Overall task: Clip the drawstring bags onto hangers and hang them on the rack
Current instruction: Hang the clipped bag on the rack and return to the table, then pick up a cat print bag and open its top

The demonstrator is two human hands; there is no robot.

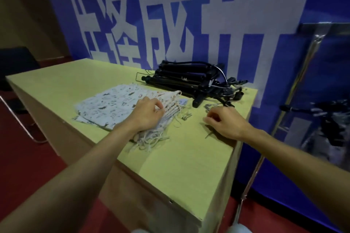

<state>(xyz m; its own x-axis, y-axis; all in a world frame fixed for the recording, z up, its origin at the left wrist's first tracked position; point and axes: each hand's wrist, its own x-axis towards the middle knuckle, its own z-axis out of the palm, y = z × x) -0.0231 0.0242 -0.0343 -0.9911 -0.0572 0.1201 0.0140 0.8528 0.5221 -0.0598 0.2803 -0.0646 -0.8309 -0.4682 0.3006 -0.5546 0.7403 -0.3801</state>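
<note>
A stack of pale printed drawstring bags [111, 106] lies flat on the light wooden table [180, 166], their cords trailing toward the front edge. My left hand [146, 114] rests on the gathered top ends of the bags, fingers curled and pinching the fabric. My right hand [224, 122] sits on the table to the right, fingers curled; whether it holds anything I cannot tell. A pile of black clip hangers [191, 83] lies at the table's far side, beyond both hands. The metal rack [295, 89] stands to the right of the table.
A small metal clip [186, 116] lies loose on the table between my hands. A blue banner with large white characters [170, 15] covers the wall behind. Dark items hang on the rack at the right [322, 119]. A red floor surrounds the table.
</note>
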